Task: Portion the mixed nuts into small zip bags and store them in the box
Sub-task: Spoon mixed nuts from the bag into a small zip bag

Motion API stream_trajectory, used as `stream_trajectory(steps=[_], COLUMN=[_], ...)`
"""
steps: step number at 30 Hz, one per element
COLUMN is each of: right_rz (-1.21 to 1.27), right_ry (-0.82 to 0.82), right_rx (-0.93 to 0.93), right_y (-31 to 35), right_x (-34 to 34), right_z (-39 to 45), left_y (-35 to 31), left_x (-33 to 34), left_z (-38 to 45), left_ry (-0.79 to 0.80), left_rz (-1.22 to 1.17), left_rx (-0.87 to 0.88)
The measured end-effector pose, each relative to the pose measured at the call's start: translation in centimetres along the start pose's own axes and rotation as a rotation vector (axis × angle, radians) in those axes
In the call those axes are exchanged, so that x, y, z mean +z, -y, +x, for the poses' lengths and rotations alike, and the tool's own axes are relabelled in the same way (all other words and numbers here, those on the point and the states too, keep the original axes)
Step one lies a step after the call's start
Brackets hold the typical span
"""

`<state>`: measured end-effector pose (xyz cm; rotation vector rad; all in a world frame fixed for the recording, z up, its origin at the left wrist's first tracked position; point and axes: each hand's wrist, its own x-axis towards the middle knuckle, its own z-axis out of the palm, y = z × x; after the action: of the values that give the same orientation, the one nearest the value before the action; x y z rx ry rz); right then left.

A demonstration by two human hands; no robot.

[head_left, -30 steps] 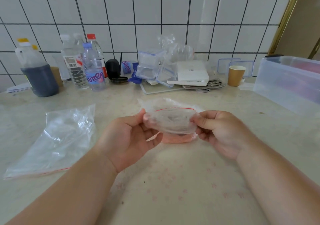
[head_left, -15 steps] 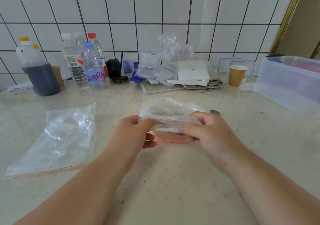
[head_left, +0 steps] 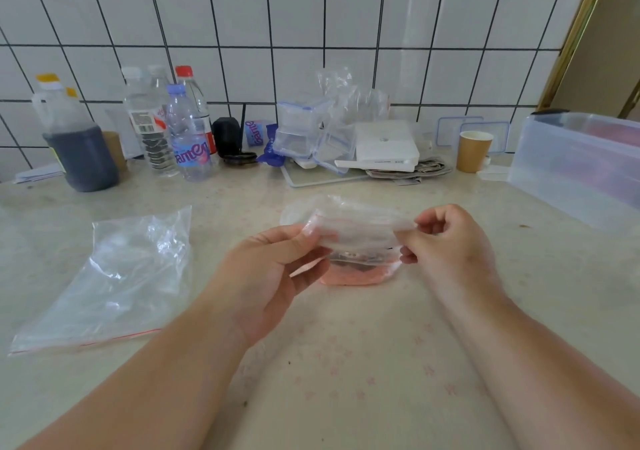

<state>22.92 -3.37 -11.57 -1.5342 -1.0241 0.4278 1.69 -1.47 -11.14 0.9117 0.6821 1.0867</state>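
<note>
Clear plastic is the matter in hand: a small zip bag (head_left: 356,233) is held just above the tabletop (head_left: 346,363), the left hand (head_left: 273,276) pinching its left edge between thumb and fingers, the right hand (head_left: 450,245) pinching the right corner with its fingers curled. Half a second ago the hands were closer together with the bag bunched flat between them; now they have drawn apart and the red-lined mouth is stretched sideways. I take that to mean the seal is being worked open — filling has not begun. Under the bag lies something pinkish with a dark patch (head_left: 356,273), probably the nuts in their wrapper, though it is too blurred to be sure. A large empty zip bag (head_left: 110,276) lies flat, well to the left.

The storage box (head_left: 575,169), translucent, stands at the right edge, well apart from the hands. Pale and faintly patterned, the surface ends at a white tiled wall — along it stand a dark-liquid jug (head_left: 79,145), water bottles (head_left: 180,131), stacked clear containers (head_left: 308,131) and a paper cup (head_left: 472,150).
</note>
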Motion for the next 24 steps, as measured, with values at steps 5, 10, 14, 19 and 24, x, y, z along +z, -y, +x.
stream_trajectory(steps=[5,10,14,19,24], right_rz=[0.132,0.651,0.925,0.956,0.527], right_ry=[0.179,0.482,0.708,0.905,0.609], right_rx=[0.095,0.347,0.464,0.444,0.137], right_y=[-0.2,0.8,1.2,1.2,0.9], right_x=[-0.1,-0.1,-0.5,-0.5,0.5], right_z=[0.1,0.0,-0.2,-0.3,-1.2], left_y=[-0.2,-0.8,-0.8,-0.9,0.2], left_x=[-0.2,-0.8,-0.8,-0.7,-0.2], left_z=[-0.2,0.2,0.6,0.3,0.0], left_ry=[0.086,0.093,0.040,0.067,-0.220], left_rz=[-0.169,-0.305,-0.357,-0.299,0.377], left_rx=[-0.123,-0.215,-0.221,-0.153,0.081])
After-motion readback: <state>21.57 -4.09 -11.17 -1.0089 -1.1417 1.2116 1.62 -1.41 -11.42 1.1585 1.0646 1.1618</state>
